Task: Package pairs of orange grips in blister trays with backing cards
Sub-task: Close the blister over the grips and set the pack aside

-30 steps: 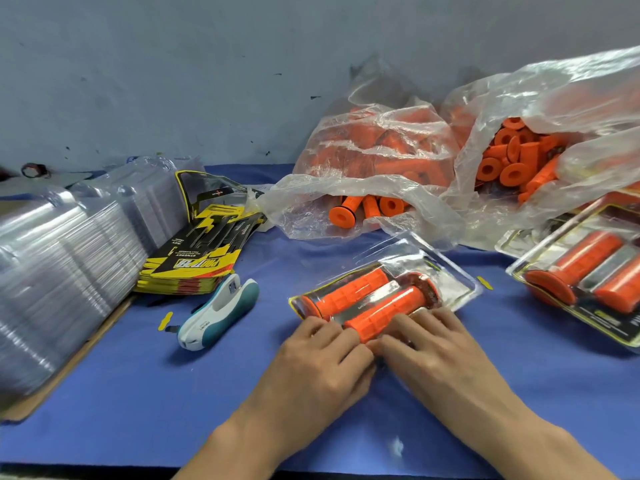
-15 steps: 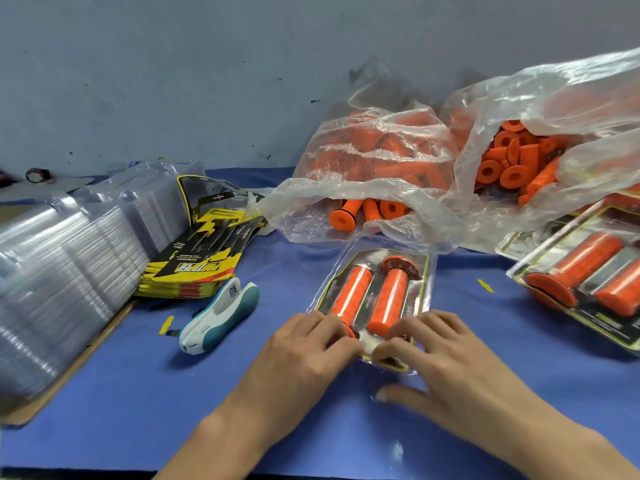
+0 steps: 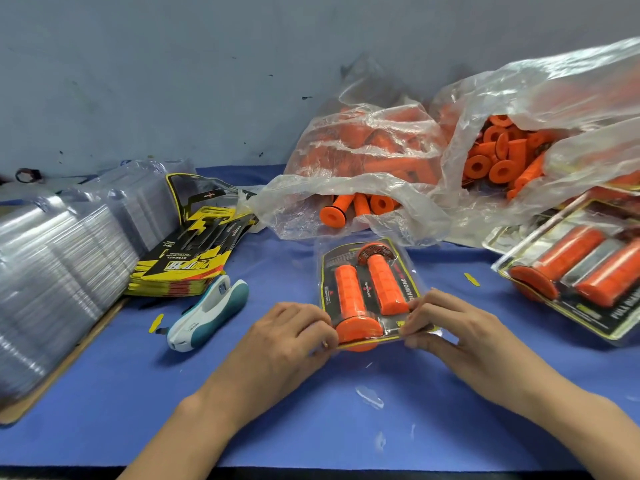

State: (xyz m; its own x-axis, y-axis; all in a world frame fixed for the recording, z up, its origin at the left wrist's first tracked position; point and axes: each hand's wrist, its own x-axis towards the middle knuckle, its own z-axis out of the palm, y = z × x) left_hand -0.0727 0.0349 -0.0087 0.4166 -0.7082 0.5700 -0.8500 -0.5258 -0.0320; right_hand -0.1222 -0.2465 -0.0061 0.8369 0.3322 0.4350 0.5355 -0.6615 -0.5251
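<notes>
I have the clear plastic blister pack with its two ribbed orange rubber grips and yellow-edged backing card (image 3: pixel 369 292) by its near edge. My left hand (image 3: pixel 291 336) pinches the near-left corner and my right hand (image 3: pixel 450 327) pinches the near-right corner, fingers curled onto the flange. The pack sits just in front of the crinkled clear plastic bag of loose orange grips (image 3: pixel 360 199). The white and teal stapler (image 3: pixel 207 313) lies to the pack's left.

I judge the pack light. The thin shell should be springy and slick, and the grips inside soft and tacky. The flat rim is the place to hold, since the card stiffens it there. Squeezing the domes would likely dent them or pop the card loose.
</notes>
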